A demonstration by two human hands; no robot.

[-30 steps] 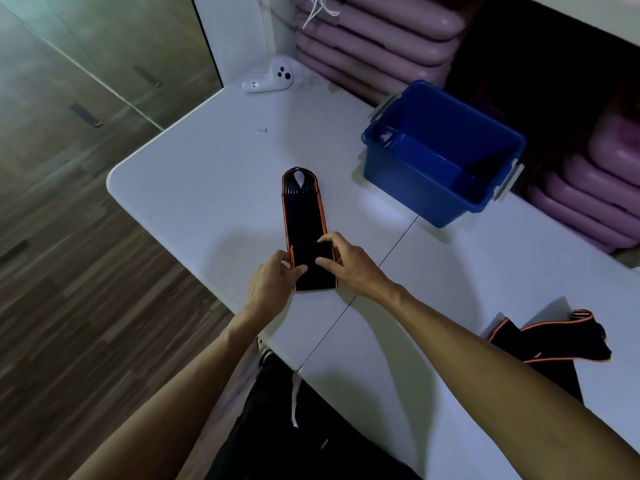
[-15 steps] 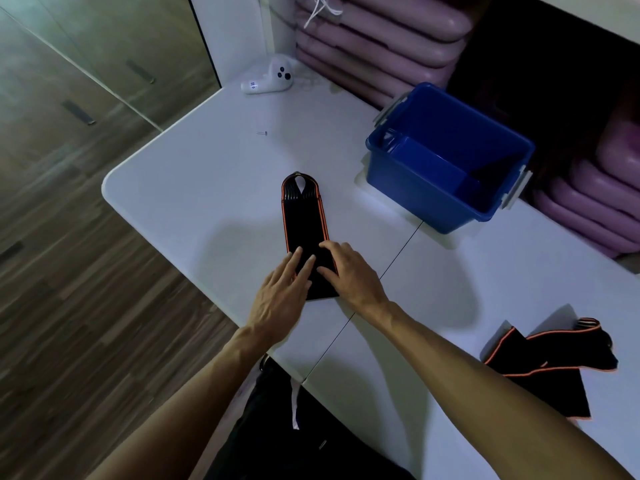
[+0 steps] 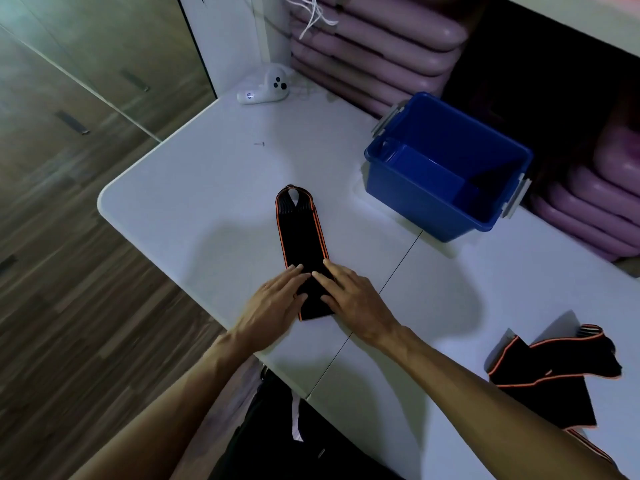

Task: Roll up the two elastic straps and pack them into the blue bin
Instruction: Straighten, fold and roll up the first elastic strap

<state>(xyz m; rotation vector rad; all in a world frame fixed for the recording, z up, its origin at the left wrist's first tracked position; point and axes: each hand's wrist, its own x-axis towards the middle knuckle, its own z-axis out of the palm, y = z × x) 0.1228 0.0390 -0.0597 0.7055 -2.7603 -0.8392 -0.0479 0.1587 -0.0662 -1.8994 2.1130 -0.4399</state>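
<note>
a: pressing flat on the near end of the strap (image 3: 302,244) with both hands, left hand (image 3: 273,303) and right hand (image 3: 349,299), fingers straight and close together, gripping nothing. lying lengthwise toward 12 o'clock on the table (image 3: 194,188).

b: risking what?

a: probably starting the roll loose or crooked, pressing unevenly, so springing open later. maybe sliding the slick strap along instead of curling it.

b: and the rest?

a: sitting at 2 o'clock, the bin (image 3: 446,199), holding nothing visible. lying crumpled at 4 o'clock, well apart, the second strap (image 3: 550,372).

b: differing from a second ago?

a: flattening now instead of pinching the end; fingers reaching further up the strap, bin and second strap staying put.
</note>
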